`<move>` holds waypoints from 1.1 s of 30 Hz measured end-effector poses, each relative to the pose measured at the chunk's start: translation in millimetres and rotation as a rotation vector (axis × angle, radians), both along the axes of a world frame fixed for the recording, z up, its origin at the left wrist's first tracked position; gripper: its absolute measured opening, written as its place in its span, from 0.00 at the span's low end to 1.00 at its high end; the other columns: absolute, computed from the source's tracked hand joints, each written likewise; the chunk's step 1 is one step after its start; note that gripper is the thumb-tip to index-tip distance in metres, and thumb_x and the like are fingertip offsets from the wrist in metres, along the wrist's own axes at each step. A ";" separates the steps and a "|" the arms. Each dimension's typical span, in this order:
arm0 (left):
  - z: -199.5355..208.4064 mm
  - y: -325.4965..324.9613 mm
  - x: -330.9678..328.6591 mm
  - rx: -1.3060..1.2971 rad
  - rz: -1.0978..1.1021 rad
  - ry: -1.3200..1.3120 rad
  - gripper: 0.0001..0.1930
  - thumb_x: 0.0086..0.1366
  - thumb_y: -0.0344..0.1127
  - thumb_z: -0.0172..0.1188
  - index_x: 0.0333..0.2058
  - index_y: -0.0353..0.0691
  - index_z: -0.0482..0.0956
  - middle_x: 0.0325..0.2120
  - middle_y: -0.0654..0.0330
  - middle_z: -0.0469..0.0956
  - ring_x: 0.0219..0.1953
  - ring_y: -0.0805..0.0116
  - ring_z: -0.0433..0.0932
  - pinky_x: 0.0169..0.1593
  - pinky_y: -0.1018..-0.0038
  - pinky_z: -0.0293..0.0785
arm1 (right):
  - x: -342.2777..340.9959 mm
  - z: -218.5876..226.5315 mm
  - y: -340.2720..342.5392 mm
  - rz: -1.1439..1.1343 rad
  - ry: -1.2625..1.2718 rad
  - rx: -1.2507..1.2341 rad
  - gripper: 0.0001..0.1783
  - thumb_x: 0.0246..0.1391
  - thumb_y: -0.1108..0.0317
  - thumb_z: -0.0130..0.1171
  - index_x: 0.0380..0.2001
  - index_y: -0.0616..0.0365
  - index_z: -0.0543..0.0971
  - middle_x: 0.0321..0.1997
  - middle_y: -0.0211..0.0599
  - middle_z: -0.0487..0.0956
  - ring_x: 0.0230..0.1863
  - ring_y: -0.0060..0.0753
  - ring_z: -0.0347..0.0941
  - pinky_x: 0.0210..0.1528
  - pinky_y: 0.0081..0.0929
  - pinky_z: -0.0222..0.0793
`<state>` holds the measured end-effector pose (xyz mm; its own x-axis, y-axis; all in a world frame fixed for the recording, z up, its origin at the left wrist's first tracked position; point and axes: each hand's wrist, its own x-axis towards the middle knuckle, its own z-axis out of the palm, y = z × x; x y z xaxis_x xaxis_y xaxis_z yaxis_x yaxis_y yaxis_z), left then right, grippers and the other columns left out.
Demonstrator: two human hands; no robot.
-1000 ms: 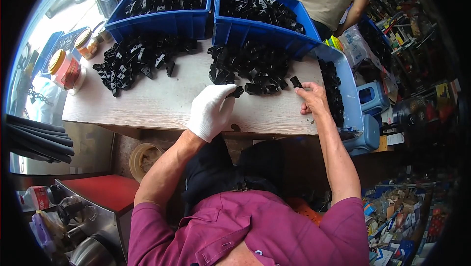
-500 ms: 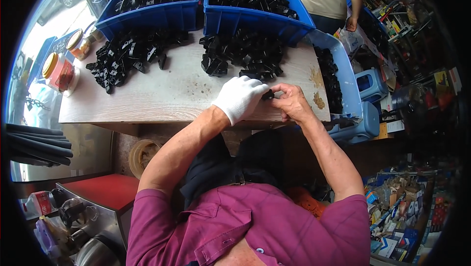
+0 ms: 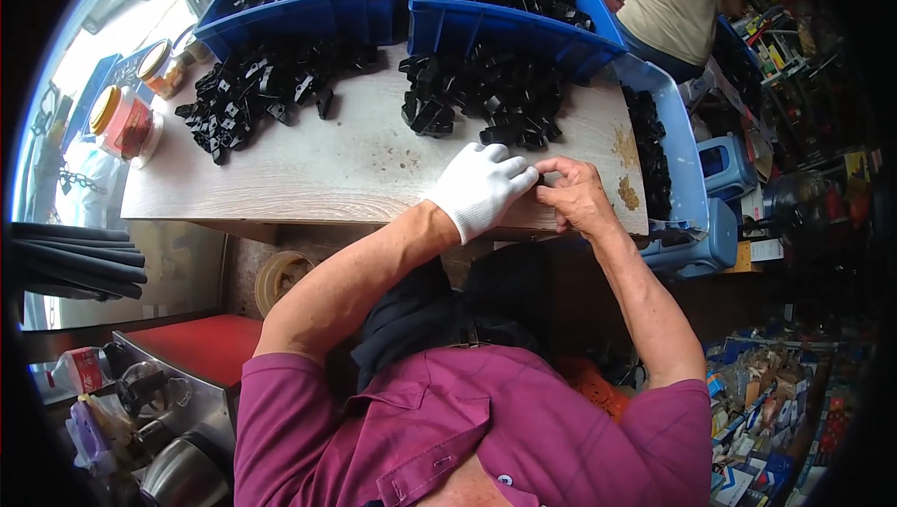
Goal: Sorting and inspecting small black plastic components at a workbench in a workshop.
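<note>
My left hand [image 3: 486, 191], in a white knitted glove, is closed near the front edge of the table. Bare and pinching, my right hand [image 3: 577, 195] meets it fingertip to fingertip. Between them is a small black plastic part [image 3: 541, 180], mostly covered by the fingers, so its shape cannot be made out. Just beyond my hands lies a heap of black plastic parts [image 3: 495, 96]. A second heap of the same parts [image 3: 248, 100] spreads over the left side of the wood-grain table [image 3: 308, 180].
Two blue bins [image 3: 308, 24] full of black parts line the table's far edge. A lighter blue bin [image 3: 687, 166] stands along its right side, by blue stools [image 3: 724, 166]. Lidded jars [image 3: 126, 128] sit at the left. Another person [image 3: 668, 2] is at the back right.
The view has shifted slightly, moving the table rightward in the picture. My fingers have drawn closer together and cover more of the black part. The other person has turned and leaned.
</note>
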<state>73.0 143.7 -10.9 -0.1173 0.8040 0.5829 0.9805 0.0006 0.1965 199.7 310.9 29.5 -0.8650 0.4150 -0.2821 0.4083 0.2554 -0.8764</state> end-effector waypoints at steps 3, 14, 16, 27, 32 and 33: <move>0.7 -2.1 2.8 -0.009 0.013 -0.011 0.17 0.57 0.36 0.60 0.47 0.46 0.80 0.37 0.64 0.79 0.42 0.59 0.79 0.44 0.63 0.76 | 2.5 -2.1 1.1 0.022 0.026 -0.010 0.16 0.52 0.76 0.64 0.46 0.62 0.82 0.12 0.23 0.70 0.09 0.15 0.63 0.11 0.18 0.62; 19.5 -38.3 -7.4 0.353 0.186 -0.159 0.17 0.53 0.25 0.64 0.44 0.41 0.80 0.41 0.58 0.82 0.41 0.53 0.80 0.44 0.62 0.77 | 9.8 3.5 6.5 -0.107 0.080 -0.079 0.21 0.52 0.66 0.73 0.44 0.65 0.77 0.15 0.28 0.73 0.10 0.20 0.66 0.13 0.20 0.63; 31.0 -47.1 -14.3 0.353 0.236 -0.085 0.16 0.53 0.25 0.65 0.43 0.40 0.80 0.42 0.58 0.81 0.43 0.55 0.79 0.44 0.63 0.77 | 15.5 9.2 14.6 -0.228 0.117 -0.189 0.23 0.52 0.66 0.73 0.46 0.65 0.75 0.14 0.28 0.72 0.10 0.20 0.67 0.14 0.23 0.70; 73.6 -13.5 -89.4 0.267 0.605 0.191 0.34 0.56 0.48 0.72 0.61 0.51 0.73 0.61 0.47 0.68 0.64 0.37 0.63 0.63 0.43 0.60 | 51.2 11.0 132.6 -1.073 0.436 -0.099 0.13 0.57 0.59 0.70 0.42 0.53 0.82 0.12 0.29 0.65 0.17 0.32 0.72 0.24 0.41 0.83; 73.1 16.6 -141.9 0.158 0.658 0.277 0.28 0.62 0.49 0.67 0.59 0.51 0.74 0.53 0.53 0.73 0.61 0.43 0.66 0.56 0.48 0.65 | 49.8 6.5 117.5 -0.888 0.329 -0.151 0.14 0.59 0.61 0.67 0.44 0.55 0.81 0.13 0.26 0.64 0.16 0.30 0.70 0.24 0.42 0.84; 71.7 21.9 -147.3 0.168 0.656 0.270 0.26 0.63 0.49 0.67 0.58 0.51 0.75 0.51 0.54 0.74 0.59 0.45 0.68 0.54 0.49 0.66 | 49.1 3.7 114.1 -0.841 0.319 -0.155 0.17 0.58 0.60 0.69 0.46 0.56 0.80 0.12 0.26 0.64 0.16 0.28 0.70 0.25 0.44 0.84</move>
<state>-74.3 165.5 60.7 -0.3791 0.5150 0.7688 0.8027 0.5963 -0.0036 248.8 425.0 33.1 -0.3413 0.9212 -0.1870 0.1391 -0.1473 -0.9793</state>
